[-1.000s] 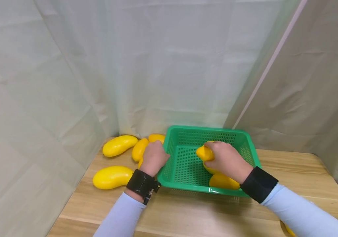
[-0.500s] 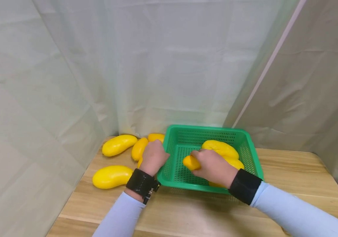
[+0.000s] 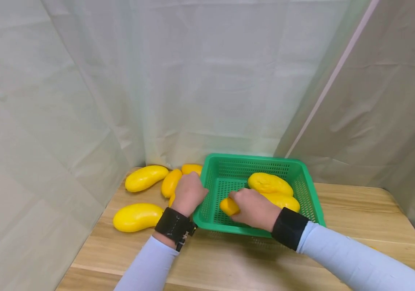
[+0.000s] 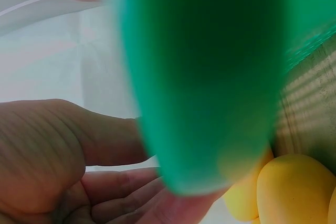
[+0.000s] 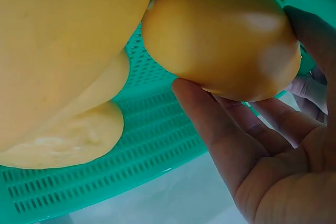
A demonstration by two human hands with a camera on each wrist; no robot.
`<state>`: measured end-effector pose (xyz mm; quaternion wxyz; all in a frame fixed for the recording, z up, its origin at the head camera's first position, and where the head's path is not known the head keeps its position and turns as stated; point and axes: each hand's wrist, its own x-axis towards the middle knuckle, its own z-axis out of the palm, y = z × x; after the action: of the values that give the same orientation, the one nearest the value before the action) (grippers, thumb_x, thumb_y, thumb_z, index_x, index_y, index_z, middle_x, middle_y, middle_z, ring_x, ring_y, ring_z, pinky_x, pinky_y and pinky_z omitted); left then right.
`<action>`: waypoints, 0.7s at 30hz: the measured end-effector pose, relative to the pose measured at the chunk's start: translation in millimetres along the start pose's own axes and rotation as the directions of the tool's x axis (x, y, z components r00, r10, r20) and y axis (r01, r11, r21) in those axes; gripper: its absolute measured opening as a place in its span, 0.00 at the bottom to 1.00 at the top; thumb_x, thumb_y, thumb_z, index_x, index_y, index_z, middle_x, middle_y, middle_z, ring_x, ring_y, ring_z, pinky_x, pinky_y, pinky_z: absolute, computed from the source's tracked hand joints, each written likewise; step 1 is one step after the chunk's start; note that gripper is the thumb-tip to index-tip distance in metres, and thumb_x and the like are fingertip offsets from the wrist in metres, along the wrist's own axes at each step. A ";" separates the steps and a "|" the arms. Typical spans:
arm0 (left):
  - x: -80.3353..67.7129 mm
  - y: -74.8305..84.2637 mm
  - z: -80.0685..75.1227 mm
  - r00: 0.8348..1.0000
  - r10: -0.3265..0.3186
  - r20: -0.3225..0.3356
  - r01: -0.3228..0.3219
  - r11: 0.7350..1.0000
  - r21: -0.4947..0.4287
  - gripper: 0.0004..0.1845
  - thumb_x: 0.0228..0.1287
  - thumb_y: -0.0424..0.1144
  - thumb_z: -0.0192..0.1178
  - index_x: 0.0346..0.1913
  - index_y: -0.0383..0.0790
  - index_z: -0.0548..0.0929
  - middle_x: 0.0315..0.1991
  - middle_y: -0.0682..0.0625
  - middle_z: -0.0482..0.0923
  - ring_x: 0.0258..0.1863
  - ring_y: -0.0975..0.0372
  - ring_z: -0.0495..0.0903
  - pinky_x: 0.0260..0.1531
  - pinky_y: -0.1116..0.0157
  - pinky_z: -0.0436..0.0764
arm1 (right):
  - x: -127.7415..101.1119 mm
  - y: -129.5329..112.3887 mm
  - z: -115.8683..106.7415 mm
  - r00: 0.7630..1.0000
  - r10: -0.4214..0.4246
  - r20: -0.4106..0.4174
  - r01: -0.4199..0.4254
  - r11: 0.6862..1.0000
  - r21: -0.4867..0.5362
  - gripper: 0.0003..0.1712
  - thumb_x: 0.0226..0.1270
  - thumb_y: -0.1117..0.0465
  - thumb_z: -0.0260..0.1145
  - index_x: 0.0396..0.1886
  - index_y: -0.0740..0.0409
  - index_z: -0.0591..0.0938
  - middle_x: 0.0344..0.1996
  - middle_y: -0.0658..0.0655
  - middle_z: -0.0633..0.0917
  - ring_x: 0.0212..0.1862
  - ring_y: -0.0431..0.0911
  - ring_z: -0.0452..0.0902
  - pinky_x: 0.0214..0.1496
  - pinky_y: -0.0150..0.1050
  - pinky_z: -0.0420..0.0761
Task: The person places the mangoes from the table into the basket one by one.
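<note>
Right hand holds a yellow fruit in the green basket

The head view shows only the fruit's end, poking out past the fingers; the right wrist view shows thumb and fingers curled round it, parted by its full width. Two larger fruits lie in the basket beside and beyond those fingers. From above, the left hand hides its grip; the left wrist view shows its fingers gripping the basket's blurred edge, with outside fruits nearby on the tabletop
</note>
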<state>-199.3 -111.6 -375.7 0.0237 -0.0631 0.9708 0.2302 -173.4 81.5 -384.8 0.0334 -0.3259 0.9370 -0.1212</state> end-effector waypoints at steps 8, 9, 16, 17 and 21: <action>1.0 -0.8 1.1 1.000 0.009 0.005 -0.009 1.000 -0.008 0.12 0.50 0.40 0.66 0.28 0.36 0.75 0.20 0.45 0.76 0.16 0.58 0.76 0.12 0.68 0.73 | 2.4 -1.6 5.9 0.999 0.030 0.042 -0.031 0.999 0.010 0.19 0.49 0.53 0.72 0.40 0.54 0.79 0.24 0.45 0.76 0.26 0.39 0.68 0.29 0.30 0.71; 1.0 -0.8 1.2 1.000 0.010 0.007 -0.009 1.000 -0.009 0.12 0.50 0.39 0.66 0.29 0.36 0.75 0.20 0.45 0.76 0.16 0.58 0.76 0.12 0.68 0.73 | 2.4 -1.7 6.8 0.999 0.029 0.042 -0.030 1.000 0.002 0.19 0.49 0.53 0.72 0.40 0.53 0.78 0.23 0.45 0.75 0.26 0.39 0.68 0.29 0.30 0.70; 0.6 -0.9 1.7 1.000 0.012 -0.002 -0.012 1.000 -0.002 0.12 0.50 0.40 0.66 0.29 0.35 0.75 0.20 0.45 0.76 0.16 0.58 0.75 0.12 0.68 0.73 | 1.7 -2.4 10.8 0.998 0.003 0.064 -0.003 1.000 -0.012 0.16 0.50 0.53 0.71 0.38 0.52 0.78 0.21 0.45 0.74 0.24 0.40 0.68 0.28 0.29 0.71; 0.5 -1.0 1.7 1.000 0.013 -0.002 -0.013 1.000 -0.001 0.12 0.51 0.40 0.66 0.29 0.35 0.75 0.20 0.45 0.76 0.16 0.58 0.75 0.12 0.68 0.73 | 1.7 -2.7 11.3 0.998 -0.001 0.071 0.002 1.000 -0.021 0.17 0.51 0.53 0.71 0.39 0.52 0.78 0.21 0.45 0.74 0.24 0.39 0.68 0.28 0.29 0.71; 0.0 -1.4 1.4 1.000 0.014 0.002 -0.014 1.000 -0.012 0.12 0.51 0.39 0.66 0.30 0.35 0.75 0.20 0.45 0.76 0.16 0.58 0.75 0.12 0.68 0.73 | 1.9 -3.3 12.5 0.996 -0.026 0.083 0.031 0.998 -0.053 0.17 0.51 0.52 0.71 0.39 0.52 0.79 0.21 0.45 0.75 0.24 0.39 0.69 0.29 0.29 0.73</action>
<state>-199.0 -112.1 -377.6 0.0226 -0.0565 0.9698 0.2361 -171.1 75.2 -396.1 0.0615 -0.3448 0.9330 -0.0824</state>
